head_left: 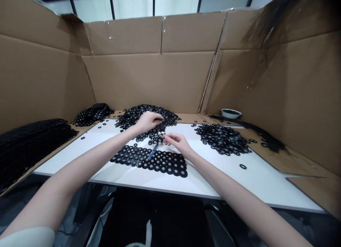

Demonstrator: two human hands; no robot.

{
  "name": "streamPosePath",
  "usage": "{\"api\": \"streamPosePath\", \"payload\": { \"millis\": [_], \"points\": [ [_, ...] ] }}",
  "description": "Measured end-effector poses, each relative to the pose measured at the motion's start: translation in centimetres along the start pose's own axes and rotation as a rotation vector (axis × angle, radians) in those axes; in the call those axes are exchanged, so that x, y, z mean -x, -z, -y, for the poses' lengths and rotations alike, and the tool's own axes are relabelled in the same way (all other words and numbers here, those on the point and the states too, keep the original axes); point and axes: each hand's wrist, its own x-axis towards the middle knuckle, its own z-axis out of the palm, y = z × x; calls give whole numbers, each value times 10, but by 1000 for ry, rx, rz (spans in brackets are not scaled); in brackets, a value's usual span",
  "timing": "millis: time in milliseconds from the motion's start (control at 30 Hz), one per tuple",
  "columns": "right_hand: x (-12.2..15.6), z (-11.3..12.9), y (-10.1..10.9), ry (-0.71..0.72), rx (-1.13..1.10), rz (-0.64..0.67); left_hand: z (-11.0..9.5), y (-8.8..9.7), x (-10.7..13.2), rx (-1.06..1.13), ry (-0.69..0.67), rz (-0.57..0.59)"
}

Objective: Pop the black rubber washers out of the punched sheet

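Note:
My left hand [149, 122] is over the front of a big pile of black rings [141, 113], its fingers pinched together; a small dark thing may be at the fingertips, too small to make out. Just right of it and lower, my right hand [178, 142] has its thumb and fingers closed at the edge of a small cluster of black rings [157, 138]. Below both hands lies a flat sheet of joined black rings with pale centres [165, 162], in rows. A narrow blue strip [152, 152] lies slanted across its upper edge.
A smaller heap of black rings [222, 138] lies at the right, with a loose ring [243, 166] in front. Black stacked sheets [34, 144] stand at the left. A white bowl [231, 113] and dark strands [266, 138] lie far right. Cardboard walls [149, 73] enclose the white table [125, 179].

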Motion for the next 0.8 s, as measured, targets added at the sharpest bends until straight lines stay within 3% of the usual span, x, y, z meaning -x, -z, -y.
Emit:
{"api": "streamPosePath", "payload": {
  "millis": [200, 433, 600, 700, 800],
  "points": [
    [4, -1, -3, 19, 79, 156, 0, 50, -37, 212, 51, -244],
    [8, 8, -4, 15, 150, 224, -12, 113, -42, 362, 124, -356],
    [7, 2, -2, 41, 155, 255, -19, 157, -24, 407, 204, -285],
    [7, 2, -2, 28, 165, 248, -24, 185, 0, 454, 204, -254],
    [8, 4, -3, 16, 179, 262, -22, 219, 31, 413, 253, -134]
  ]
}}
